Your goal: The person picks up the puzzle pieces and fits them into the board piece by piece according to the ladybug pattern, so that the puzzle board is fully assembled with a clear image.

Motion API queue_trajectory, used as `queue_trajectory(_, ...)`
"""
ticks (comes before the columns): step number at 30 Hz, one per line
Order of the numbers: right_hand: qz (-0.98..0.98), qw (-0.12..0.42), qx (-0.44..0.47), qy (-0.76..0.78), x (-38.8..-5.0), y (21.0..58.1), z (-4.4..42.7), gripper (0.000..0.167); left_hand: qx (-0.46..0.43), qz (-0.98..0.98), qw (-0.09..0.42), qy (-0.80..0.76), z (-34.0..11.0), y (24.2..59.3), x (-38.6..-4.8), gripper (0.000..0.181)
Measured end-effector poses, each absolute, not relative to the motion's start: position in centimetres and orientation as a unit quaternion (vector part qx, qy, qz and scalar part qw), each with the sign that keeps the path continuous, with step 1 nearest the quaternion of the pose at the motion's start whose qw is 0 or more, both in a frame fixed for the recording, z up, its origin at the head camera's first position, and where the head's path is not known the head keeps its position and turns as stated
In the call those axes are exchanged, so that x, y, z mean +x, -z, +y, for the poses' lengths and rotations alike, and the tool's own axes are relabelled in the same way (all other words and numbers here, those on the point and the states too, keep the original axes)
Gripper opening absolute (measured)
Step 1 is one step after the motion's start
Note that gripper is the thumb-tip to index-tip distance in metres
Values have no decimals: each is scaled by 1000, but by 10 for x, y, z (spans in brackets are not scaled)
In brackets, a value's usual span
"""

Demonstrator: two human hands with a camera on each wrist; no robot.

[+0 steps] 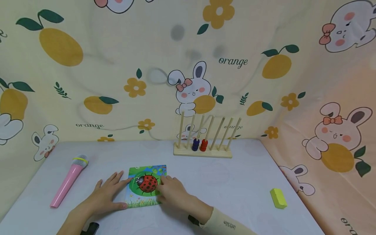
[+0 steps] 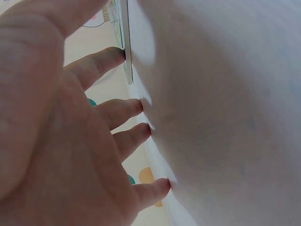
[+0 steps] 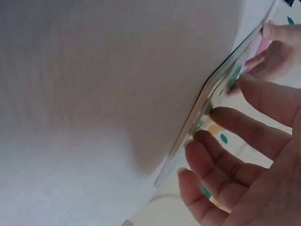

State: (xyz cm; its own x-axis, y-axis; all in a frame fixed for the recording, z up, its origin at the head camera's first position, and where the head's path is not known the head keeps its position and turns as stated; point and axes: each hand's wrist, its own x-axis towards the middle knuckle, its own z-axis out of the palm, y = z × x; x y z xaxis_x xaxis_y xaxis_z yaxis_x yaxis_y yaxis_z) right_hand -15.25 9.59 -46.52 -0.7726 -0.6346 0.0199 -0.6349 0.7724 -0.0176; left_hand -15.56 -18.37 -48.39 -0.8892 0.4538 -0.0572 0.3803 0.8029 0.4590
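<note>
A flat, thin board with a red ladybug picture (image 1: 144, 199), like a child's puzzle board, lies on the table in front of me. My left hand (image 1: 104, 195) is spread at its left side, thumb and index fingertip touching the edge. In the left wrist view, the other fingertips (image 2: 162, 186) rest on the table. My right hand (image 1: 176, 194) lies over the board's right side, a fingertip by the ladybug. The right wrist view shows its fingers (image 3: 249, 129) gently bent, tips against the board's face (image 3: 218, 94). Part of the right edge is hidden under this hand.
A pink toy microphone (image 1: 69, 182) lies at the left. At the back stands a wooden peg rack (image 1: 202, 151) with blue beads (image 1: 195, 144) and red beads (image 1: 204, 145) on two rods. A yellow-green block (image 1: 278, 198) sits near the right edge. Patterned cloth (image 1: 117, 65) hangs behind.
</note>
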Motion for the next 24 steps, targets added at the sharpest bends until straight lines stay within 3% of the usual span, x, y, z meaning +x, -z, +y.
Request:
queue_trajectory(5, -938, -7, 344, 28, -142, 466, 97, 47, 224, 947, 74, -220, -185, 485, -157, 95)
queue_trajectory(10, -933, -63, 349, 60, -134, 462, 98, 74, 222, 948, 73, -216, -186, 487, -157, 96)
queue_trajectory(15, -929, -110, 350, 47, -130, 462, 99, 83, 217, 949, 73, -217, -186, 485, -156, 96)
queue_trajectory(24, -919, -136, 368, 36, -128, 464, 103, 95, 230, 950, 61, -200, -186, 486, -158, 97)
